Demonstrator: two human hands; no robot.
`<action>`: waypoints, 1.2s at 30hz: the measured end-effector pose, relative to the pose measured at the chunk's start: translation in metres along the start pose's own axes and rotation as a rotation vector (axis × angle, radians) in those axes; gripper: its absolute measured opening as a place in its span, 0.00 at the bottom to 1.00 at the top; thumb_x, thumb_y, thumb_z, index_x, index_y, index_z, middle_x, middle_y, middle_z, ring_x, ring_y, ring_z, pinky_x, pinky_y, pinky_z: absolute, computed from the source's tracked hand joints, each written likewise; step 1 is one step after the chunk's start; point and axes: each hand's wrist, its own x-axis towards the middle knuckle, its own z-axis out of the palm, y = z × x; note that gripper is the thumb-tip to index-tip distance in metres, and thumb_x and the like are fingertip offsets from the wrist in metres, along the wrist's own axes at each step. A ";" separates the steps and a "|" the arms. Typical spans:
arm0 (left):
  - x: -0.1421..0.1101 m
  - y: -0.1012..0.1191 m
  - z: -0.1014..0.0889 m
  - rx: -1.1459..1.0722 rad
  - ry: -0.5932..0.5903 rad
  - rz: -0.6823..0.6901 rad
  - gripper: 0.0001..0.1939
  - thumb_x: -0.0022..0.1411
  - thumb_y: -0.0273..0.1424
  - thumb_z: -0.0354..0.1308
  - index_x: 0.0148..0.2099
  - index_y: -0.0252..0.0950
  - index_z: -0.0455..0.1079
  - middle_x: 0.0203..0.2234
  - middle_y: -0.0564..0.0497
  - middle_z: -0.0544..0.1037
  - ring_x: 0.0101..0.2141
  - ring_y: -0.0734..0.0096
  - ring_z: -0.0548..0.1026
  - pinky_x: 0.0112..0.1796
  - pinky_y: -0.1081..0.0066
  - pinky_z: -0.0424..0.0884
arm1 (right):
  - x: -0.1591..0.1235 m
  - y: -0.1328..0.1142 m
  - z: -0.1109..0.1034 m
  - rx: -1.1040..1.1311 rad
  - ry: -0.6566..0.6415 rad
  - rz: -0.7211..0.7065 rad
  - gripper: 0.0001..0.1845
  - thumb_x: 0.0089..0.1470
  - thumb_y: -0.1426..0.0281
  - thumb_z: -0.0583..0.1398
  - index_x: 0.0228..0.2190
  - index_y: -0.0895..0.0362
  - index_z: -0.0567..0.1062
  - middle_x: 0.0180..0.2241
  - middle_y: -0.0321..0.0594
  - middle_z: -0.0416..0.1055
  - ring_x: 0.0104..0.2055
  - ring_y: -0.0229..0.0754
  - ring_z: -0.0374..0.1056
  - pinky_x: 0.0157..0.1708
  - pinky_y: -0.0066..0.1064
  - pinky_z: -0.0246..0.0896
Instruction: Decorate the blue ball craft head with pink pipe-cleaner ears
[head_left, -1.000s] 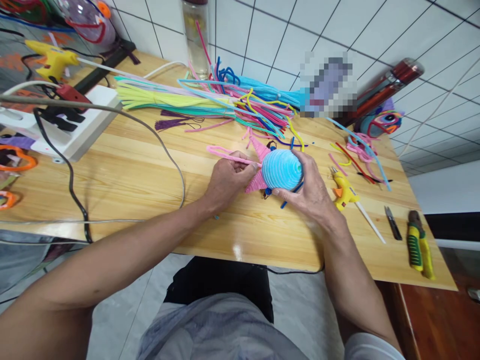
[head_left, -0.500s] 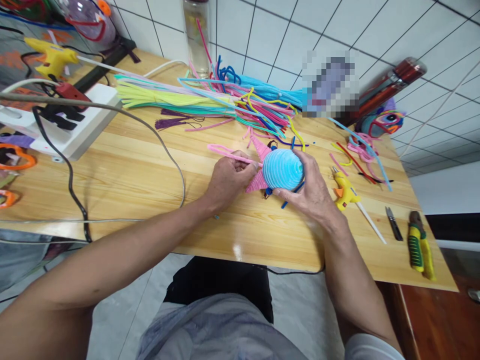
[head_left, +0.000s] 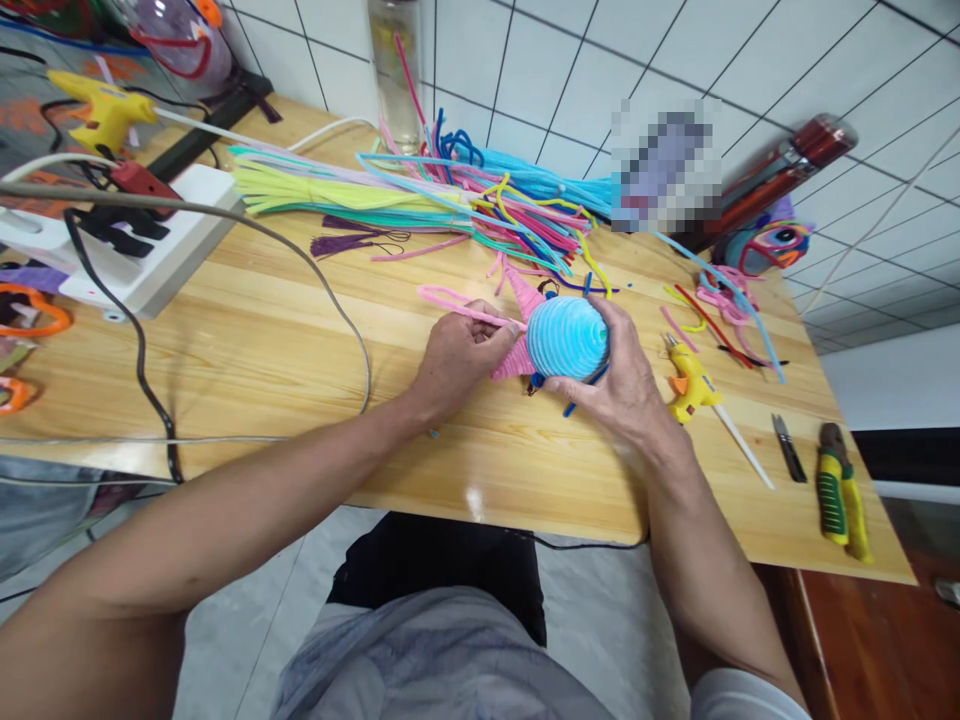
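The blue ball is over the worktop, between its front and back edges. The right hand spreads thumb and fingers round it, likely to hold it steady. The left hand pinches a bent, fuzzy pink stick by the ball, maybe so its end won't wobble. A glue gun lies close by.
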 end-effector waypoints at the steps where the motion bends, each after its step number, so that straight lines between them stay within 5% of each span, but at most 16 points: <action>1: 0.000 0.000 0.000 0.004 -0.001 -0.001 0.14 0.63 0.40 0.67 0.32 0.37 0.72 0.23 0.54 0.73 0.26 0.72 0.69 0.27 0.72 0.63 | 0.000 0.000 0.001 -0.001 0.001 0.000 0.65 0.51 0.34 0.69 0.76 0.49 0.52 0.73 0.59 0.59 0.75 0.73 0.57 0.72 0.71 0.55; 17: 0.001 0.003 0.002 -0.067 -0.010 -0.016 0.13 0.62 0.40 0.68 0.33 0.36 0.74 0.24 0.54 0.74 0.26 0.73 0.70 0.27 0.72 0.63 | 0.001 0.002 0.003 0.007 0.035 -0.094 0.59 0.56 0.38 0.69 0.75 0.50 0.55 0.72 0.58 0.61 0.73 0.70 0.59 0.71 0.69 0.57; 25: 0.000 0.003 0.002 -0.085 -0.019 -0.032 0.13 0.62 0.39 0.69 0.33 0.36 0.73 0.24 0.55 0.74 0.26 0.74 0.70 0.26 0.73 0.63 | 0.000 -0.001 0.000 0.053 0.046 -0.051 0.45 0.67 0.41 0.59 0.73 0.49 0.59 0.70 0.55 0.63 0.72 0.67 0.62 0.71 0.68 0.58; 36: 0.000 0.006 0.002 -0.073 -0.023 -0.052 0.13 0.62 0.39 0.68 0.32 0.36 0.72 0.22 0.55 0.72 0.24 0.75 0.67 0.25 0.74 0.60 | 0.001 0.001 0.003 0.020 0.042 -0.065 0.51 0.61 0.39 0.65 0.74 0.49 0.57 0.71 0.56 0.62 0.73 0.69 0.60 0.71 0.69 0.57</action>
